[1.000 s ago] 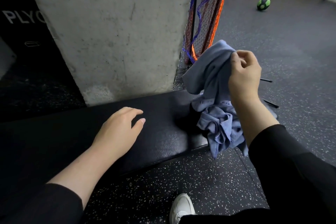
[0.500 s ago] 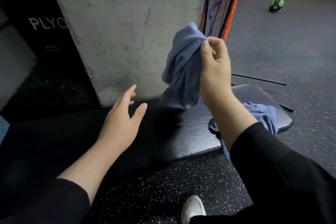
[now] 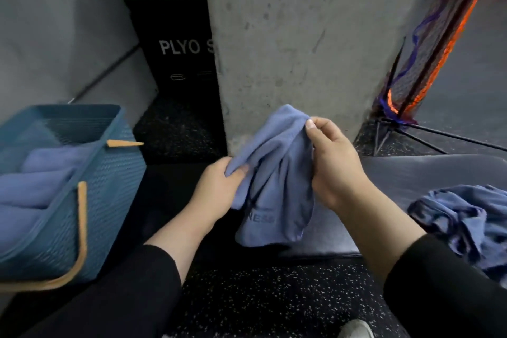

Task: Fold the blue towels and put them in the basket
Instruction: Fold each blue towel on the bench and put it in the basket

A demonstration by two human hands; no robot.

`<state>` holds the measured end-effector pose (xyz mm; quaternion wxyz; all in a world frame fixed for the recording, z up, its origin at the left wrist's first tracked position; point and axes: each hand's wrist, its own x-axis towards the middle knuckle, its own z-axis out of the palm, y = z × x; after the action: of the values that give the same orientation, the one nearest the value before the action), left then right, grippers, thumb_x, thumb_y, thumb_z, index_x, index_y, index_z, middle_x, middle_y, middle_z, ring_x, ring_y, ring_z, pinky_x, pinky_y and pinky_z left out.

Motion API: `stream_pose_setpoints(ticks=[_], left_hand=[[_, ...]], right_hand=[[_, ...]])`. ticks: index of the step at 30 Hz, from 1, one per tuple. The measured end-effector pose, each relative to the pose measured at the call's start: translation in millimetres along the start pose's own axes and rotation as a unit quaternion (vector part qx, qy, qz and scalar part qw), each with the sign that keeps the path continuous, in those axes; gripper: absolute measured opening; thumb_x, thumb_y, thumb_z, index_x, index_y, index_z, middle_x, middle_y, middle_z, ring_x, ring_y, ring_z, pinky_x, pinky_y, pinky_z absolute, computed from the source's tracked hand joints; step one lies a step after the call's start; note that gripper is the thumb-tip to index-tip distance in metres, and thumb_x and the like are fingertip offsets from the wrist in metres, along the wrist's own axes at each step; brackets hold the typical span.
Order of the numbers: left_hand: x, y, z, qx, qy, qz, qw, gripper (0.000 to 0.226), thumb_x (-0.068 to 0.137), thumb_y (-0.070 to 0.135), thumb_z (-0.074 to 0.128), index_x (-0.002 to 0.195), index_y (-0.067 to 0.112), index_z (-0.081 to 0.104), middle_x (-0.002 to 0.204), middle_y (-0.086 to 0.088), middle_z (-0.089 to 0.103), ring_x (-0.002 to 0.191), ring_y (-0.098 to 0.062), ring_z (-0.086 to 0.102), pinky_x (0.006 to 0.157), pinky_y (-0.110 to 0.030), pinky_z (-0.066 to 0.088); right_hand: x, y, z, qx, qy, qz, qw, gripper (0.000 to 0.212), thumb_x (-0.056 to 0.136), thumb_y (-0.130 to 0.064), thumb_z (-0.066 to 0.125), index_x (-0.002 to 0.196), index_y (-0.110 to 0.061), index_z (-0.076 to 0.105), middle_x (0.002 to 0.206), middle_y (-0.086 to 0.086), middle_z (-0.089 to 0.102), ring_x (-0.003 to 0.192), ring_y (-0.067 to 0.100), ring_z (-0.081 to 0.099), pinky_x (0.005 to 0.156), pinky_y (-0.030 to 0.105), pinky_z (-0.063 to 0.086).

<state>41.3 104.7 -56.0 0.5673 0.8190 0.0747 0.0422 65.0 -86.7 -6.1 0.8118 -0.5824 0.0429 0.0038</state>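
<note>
Left hand (image 3: 216, 189) and right hand (image 3: 333, 162) both gripping blue towel (image 3: 277, 186) above bench (image 3: 428, 173), basket (image 3: 115, 173) left of bench

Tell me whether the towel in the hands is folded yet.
Not folded. The held towel hangs bunched and creased between the left hand and the right hand, each pinching an upper edge, above the black bench.
</note>
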Motion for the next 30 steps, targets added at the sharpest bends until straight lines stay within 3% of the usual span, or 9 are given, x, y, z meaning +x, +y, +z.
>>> stream_pose_setpoints(ticks=[4,6,8,12,15,17,19,24,30], left_hand=[[24.5,7.6,-27.6,0.009,0.122,0.038,0.992,0.022,0.095,0.011,0.061,0.109,0.026,0.066,0.105,0.004,0.067,0.096,-0.01,0.062,0.079,-0.019,0.049],[33.2,2.2,-35.4,0.092,0.134,0.027,0.986,0.048,0.095,0.007,0.055,0.139,0.027,0.051,0.139,-0.001,0.049,0.124,-0.015,0.051,0.1,-0.026,0.043],[33.9,-5.4,-36.4,0.151,0.125,0.018,0.98,0.052,0.094,0.006,0.054,0.142,0.024,0.049,0.141,-0.005,0.046,0.127,-0.019,0.049,0.1,-0.026,0.04],[23.0,-23.9,-20.8,0.23,-0.068,0.038,0.97,0.027,0.095,0.025,0.062,0.123,0.025,0.065,0.122,0.002,0.065,0.107,-0.015,0.062,0.094,-0.031,0.048],[11.7,-38.5,-6.6,0.398,-0.264,0.06,0.877,0.054,0.089,0.049,0.068,0.14,0.035,0.054,0.15,0.006,0.046,0.135,-0.015,0.045,0.112,-0.036,0.035],[9.4,-48.5,-2.9,0.471,-0.309,0.071,0.823,0.068,0.086,0.052,0.07,0.148,0.039,0.044,0.161,0.004,0.03,0.149,-0.018,0.025,0.117,-0.04,0.024],[9.8,-58.4,-1.3,0.475,-0.295,0.083,0.825,0.065,0.087,0.047,0.07,0.146,0.04,0.045,0.162,0.003,0.026,0.15,-0.017,0.021,0.117,-0.041,0.023],[8.9,-67.4,6.6,0.463,-0.207,0.127,0.852,0.025,0.096,0.045,0.056,0.117,0.035,0.065,0.138,0.013,0.051,0.133,-0.013,0.041,0.107,-0.043,0.027],[6.7,-40.5,10.9,0.31,-0.139,0.067,0.938,0.031,0.105,0.041,0.044,0.083,0.018,0.045,0.075,0.004,0.055,0.093,-0.024,0.06,0.084,-0.038,0.041]], right_hand=[[30.5,23.4,-7.3,-0.046,0.089,0.01,0.995,0.021,0.097,-0.027,0.06,0.112,-0.014,0.066,0.098,0.006,0.07,0.088,0.019,0.062,0.08,0.039,0.052],[45.9,46.6,-22.4,-0.199,0.105,0.025,0.974,0.037,0.095,-0.029,0.063,0.13,-0.017,0.058,0.111,0.003,0.068,0.093,0.019,0.062,0.084,0.036,0.052],[51.8,69.1,-39.0,-0.412,0.047,0.031,0.909,0.053,0.092,-0.031,0.066,0.139,-0.016,0.049,0.121,0.001,0.061,0.109,0.022,0.061,0.095,0.037,0.048],[40.0,95.8,-56.0,-0.612,-0.109,0.031,0.782,0.043,0.085,-0.039,0.073,0.122,-0.021,0.061,0.116,0.005,0.056,0.097,0.022,0.06,0.081,0.029,0.043],[25.1,100.3,-53.5,-0.652,-0.188,-0.026,0.734,0.04,0.077,-0.05,0.077,0.109,-0.032,0.061,0.122,-0.006,0.046,0.109,0.016,0.048,0.093,0.034,0.041],[12.4,100.7,-48.2,-0.694,-0.219,-0.058,0.684,0.046,0.072,-0.061,0.075,0.109,-0.039,0.058,0.129,-0.012,0.039,0.122,0.014,0.036,0.104,0.042,0.034],[2.1,106.9,-48.2,-0.716,-0.253,-0.072,0.647,0.049,0.073,-0.064,0.071,0.113,-0.041,0.054,0.13,-0.015,0.038,0.124,0.012,0.034,0.107,0.044,0.029],[-4.1,117.8,-50.1,-0.716,-0.201,-0.131,0.656,0.018,0.092,-0.046,0.057,0.105,-0.034,0.058,0.113,-0.015,0.05,0.112,0.015,0.049,0.097,0.04,0.036],[3.0,104.4,-40.1,-0.575,-0.138,-0.129,0.796,0.009,0.094,-0.031,0.062,0.1,-0.024,0.064,0.098,-0.01,0.064,0.096,0.016,0.063,0.084,0.035,0.048]])
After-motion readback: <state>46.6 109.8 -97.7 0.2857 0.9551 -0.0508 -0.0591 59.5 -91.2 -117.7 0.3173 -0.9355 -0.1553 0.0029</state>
